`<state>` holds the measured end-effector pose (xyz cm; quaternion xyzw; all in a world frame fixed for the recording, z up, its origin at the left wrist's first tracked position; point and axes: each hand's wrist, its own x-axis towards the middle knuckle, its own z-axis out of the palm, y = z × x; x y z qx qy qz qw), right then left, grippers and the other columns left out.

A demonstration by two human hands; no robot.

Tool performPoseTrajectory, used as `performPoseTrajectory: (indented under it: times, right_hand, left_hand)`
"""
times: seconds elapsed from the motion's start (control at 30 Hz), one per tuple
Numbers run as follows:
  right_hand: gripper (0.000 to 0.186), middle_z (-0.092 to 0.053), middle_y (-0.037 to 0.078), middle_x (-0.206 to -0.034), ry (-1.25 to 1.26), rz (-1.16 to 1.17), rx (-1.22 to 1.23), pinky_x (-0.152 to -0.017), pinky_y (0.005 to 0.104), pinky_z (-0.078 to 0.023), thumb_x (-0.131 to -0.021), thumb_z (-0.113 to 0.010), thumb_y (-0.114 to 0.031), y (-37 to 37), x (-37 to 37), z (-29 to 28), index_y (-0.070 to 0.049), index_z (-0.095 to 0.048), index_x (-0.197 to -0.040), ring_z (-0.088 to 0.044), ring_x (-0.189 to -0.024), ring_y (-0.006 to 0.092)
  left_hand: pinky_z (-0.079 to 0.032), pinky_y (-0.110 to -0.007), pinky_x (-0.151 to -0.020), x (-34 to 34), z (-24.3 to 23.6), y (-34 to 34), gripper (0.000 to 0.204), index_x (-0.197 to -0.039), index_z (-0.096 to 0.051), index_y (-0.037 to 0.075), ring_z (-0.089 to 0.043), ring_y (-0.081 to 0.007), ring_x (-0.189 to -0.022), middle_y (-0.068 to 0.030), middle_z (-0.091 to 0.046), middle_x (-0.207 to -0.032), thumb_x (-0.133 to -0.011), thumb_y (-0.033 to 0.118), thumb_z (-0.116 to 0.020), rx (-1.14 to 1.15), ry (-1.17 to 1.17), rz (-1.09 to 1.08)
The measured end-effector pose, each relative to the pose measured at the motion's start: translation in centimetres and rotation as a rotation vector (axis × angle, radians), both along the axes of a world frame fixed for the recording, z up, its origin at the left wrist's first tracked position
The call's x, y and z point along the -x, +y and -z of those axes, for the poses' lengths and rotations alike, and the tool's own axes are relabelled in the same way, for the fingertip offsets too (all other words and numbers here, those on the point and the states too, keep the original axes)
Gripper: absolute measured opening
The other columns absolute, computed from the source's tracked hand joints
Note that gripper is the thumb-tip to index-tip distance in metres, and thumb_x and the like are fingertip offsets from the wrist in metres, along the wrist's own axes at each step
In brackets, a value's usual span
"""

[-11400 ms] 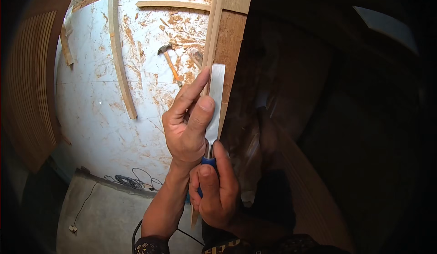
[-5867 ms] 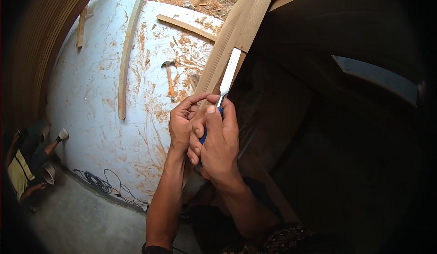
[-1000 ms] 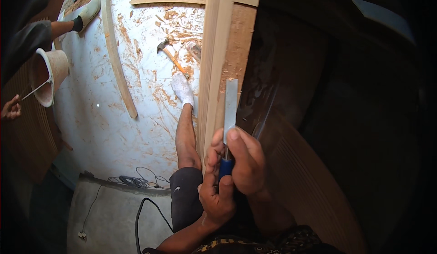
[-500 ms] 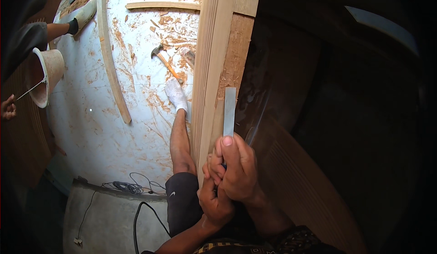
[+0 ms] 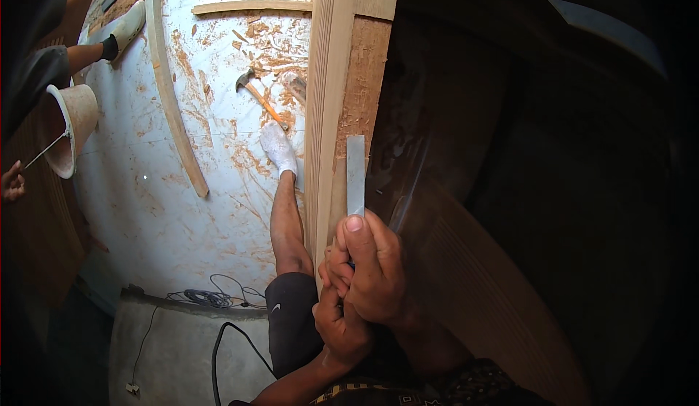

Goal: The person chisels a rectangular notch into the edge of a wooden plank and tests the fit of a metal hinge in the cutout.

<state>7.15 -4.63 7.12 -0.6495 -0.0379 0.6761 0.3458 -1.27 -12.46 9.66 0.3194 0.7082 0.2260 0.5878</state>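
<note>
A flat steel chisel (image 5: 355, 176) points away from me along a grooved wooden beam (image 5: 325, 85). My right hand (image 5: 377, 267) is closed round its blade, thumb pressed on top. Just below, my left hand (image 5: 342, 326) is closed at the tool's rear end, where a bit of dark blue handle shows between the fingers; most of the handle is hidden. The blade's tip lies over the near end of a rough, chipped recess (image 5: 362, 78) in the beam's right side. Whether the edge touches the wood I cannot tell.
A claw hammer (image 5: 262, 99) lies by my socked foot (image 5: 277, 147) among wood chips on a white sheet (image 5: 160, 224). Wooden strips (image 5: 171, 93) lie farther left. Another person's hand (image 5: 12, 182) is near a tilted bucket (image 5: 80, 115). Cables (image 5: 207, 298) lie coiled near the concrete (image 5: 182, 355).
The view has shifted slightly, so the beam, chisel and both hands appear a little farther left. My grip on the chisel stays the same.
</note>
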Motion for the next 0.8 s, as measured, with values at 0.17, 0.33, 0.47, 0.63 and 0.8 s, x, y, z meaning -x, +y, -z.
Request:
performPoseTrajectory:
  times: [0.17,0.33,0.47,0.63,0.8]
  right_hand:
    - [0.042,-0.039,0.001,-0.059,-0.029,-0.014,-0.002,-0.051,0.0301,-0.047,-0.115,-0.037,-0.032,0.9,-0.4,0.9,-0.007,-0.043,-0.083,-0.039,-0.047,0.0090]
    - [0.042,-0.040,0.001,-0.058,-0.015,-0.006,-0.024,-0.051,0.0290,-0.048,-0.115,-0.038,-0.032,0.3,0.0,0.4,-0.007,-0.043,-0.083,-0.040,-0.047,0.0088]
    - [0.042,-0.041,0.001,-0.058,-0.020,-0.016,-0.048,-0.052,0.0291,-0.048,-0.115,-0.038,-0.033,1.5,0.0,0.8,-0.007,-0.043,-0.083,-0.041,-0.047,0.0087]
    - [0.042,-0.041,0.001,-0.058,-0.027,-0.009,-0.047,-0.052,0.0292,-0.048,-0.115,-0.037,-0.032,2.2,-0.2,0.4,-0.007,-0.042,-0.082,-0.041,-0.046,0.0085]
    - [0.042,-0.041,0.001,-0.058,-0.014,-0.016,-0.025,-0.051,0.0294,-0.047,-0.115,-0.036,-0.031,2.6,-0.3,0.0,-0.007,-0.042,-0.081,-0.040,-0.046,0.0084]
  left_hand:
    - [-0.055,-0.038,-0.061,0.0,0.5,0.8,0.035,-0.112,-0.063,-0.006,-0.076,-0.0308,-0.072,-0.0194,-0.073,-0.085,-0.107,0.027,-0.053,-0.049,0.005,0.049]
    - [-0.053,-0.032,-0.074,-0.2,-0.5,1.0,0.040,-0.115,-0.064,-0.006,-0.069,-0.0200,-0.087,-0.0130,-0.072,-0.098,-0.108,0.032,-0.055,0.072,-0.050,-0.047]
    - [-0.051,-0.028,-0.080,0.1,0.1,1.7,0.042,-0.116,-0.064,-0.006,-0.064,-0.0141,-0.093,-0.0094,-0.071,-0.104,-0.108,0.035,-0.055,0.129,-0.082,-0.074]
    - [-0.051,-0.028,-0.079,0.0,-0.3,2.8,0.044,-0.115,-0.064,-0.007,-0.065,-0.0146,-0.094,-0.0106,-0.071,-0.102,-0.108,0.036,-0.054,0.133,-0.107,-0.042]
    - [-0.051,-0.030,-0.080,0.0,-0.8,3.1,0.044,-0.114,-0.064,-0.007,-0.065,-0.0152,-0.094,-0.0111,-0.071,-0.102,-0.107,0.035,-0.055,0.144,-0.083,-0.043]
